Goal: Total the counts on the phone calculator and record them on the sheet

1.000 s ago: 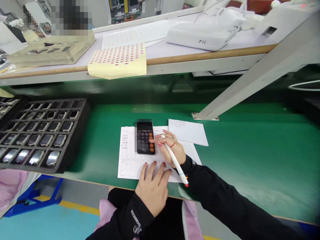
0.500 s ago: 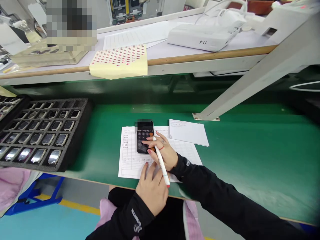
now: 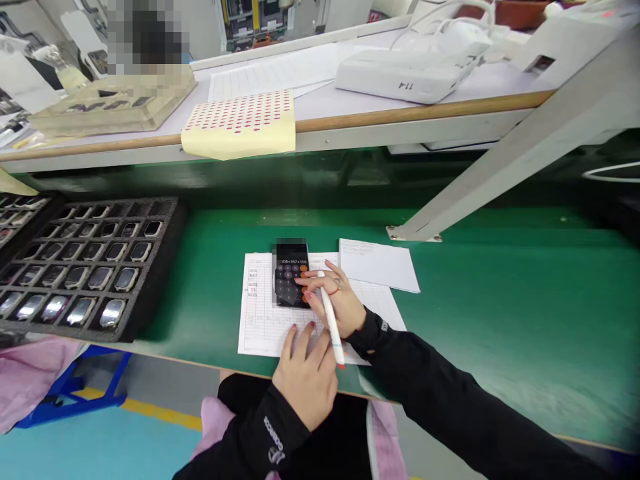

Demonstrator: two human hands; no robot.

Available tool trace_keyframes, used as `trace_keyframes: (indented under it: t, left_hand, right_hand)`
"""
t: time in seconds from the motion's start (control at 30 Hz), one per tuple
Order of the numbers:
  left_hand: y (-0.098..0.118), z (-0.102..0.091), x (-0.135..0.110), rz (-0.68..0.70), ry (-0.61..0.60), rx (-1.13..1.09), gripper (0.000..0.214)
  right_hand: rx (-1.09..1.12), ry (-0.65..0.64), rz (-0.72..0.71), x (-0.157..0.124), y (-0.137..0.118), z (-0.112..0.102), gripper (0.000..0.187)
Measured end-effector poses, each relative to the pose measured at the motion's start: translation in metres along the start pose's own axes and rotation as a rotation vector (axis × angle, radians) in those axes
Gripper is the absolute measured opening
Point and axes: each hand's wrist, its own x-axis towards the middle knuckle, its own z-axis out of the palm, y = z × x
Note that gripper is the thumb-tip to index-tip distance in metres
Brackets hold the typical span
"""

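A smartphone [image 3: 291,288] with a calculator on its screen lies on a printed form [image 3: 265,338]. My right hand [image 3: 343,303] grips a white pen [image 3: 331,320] with a red end, while its extended fingers reach over the right side of the phone's keypad. Whether a fingertip touches the screen I cannot tell. My left hand [image 3: 306,373] rests with spread fingers on the lower edge of the form, holding nothing. Right of the phone, a small stack of white paper [image 3: 380,265] overlaps the form.
Black foam trays [image 3: 150,280] of watch-like devices stand at the left. A slanted metal post [image 3: 480,167] is bolted to the green table [image 3: 475,313]. The raised shelf [image 3: 375,123] bears a yellow sticker sheet [image 3: 240,127], a white device [image 3: 400,77] and a clear box [image 3: 115,110].
My right hand, with the pen, has shifted slightly right over the keypad. The digits on the calculator display have changed. My left hand stays in place.
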Motion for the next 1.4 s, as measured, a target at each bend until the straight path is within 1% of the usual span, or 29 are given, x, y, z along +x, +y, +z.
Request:
trace_keyframes:
  t: [0.17,0.37,0.5,0.63,0.77,0.93,1.03,1.1,1.17,1.23,1.3,1.4]
  left_hand:
    - [0.000,-0.003,0.001,-0.020,-0.031,-0.007,0.044]
    - [0.001,-0.004,0.001,-0.015,-0.040,-0.001,0.047]
    - [0.001,-0.003,0.001,-0.020,-0.038,-0.007,0.046]
    - [0.001,-0.002,0.001,-0.025,-0.034,-0.012,0.043]
    - [0.000,-0.002,0.001,-0.027,-0.026,0.005,0.044]
    - [0.003,-0.004,0.004,-0.043,-0.020,-0.005,0.044]
    - [0.008,-0.004,0.008,-0.063,-0.018,-0.027,0.042]
    - [0.011,-0.003,0.011,-0.061,-0.011,-0.038,0.041]
    - [0.014,-0.001,0.013,-0.049,0.002,-0.043,0.041]
    - [0.015,0.002,0.013,-0.034,0.012,-0.049,0.041]
    - [0.015,0.004,0.013,-0.018,0.022,-0.053,0.041]
    - [0.015,0.006,0.012,-0.019,0.037,-0.055,0.033]
  right_hand:
    - [-0.015,0.082,-0.003,-0.005,0.007,-0.008,0.010]
    - [-0.038,0.070,-0.094,-0.004,0.003,-0.009,0.013]
    - [-0.048,0.108,-0.093,-0.003,0.003,-0.009,0.014]
    - [-0.011,0.180,0.008,-0.001,0.005,-0.009,0.019]
    - [0.145,0.222,0.141,0.001,0.005,-0.007,0.020]
    - [0.330,0.260,0.322,0.002,0.004,-0.006,0.027]
    - [0.430,0.317,0.421,0.003,0.004,-0.007,0.023]
    - [0.465,0.355,0.453,0.003,0.003,-0.009,0.017]
    - [0.464,0.374,0.436,0.003,0.001,-0.011,0.015]
    - [0.428,0.322,0.396,0.002,-0.002,-0.010,0.013]
    - [0.341,0.210,0.302,0.001,-0.006,-0.007,0.013]
    - [0.180,0.021,0.061,0.001,-0.010,-0.001,0.022]
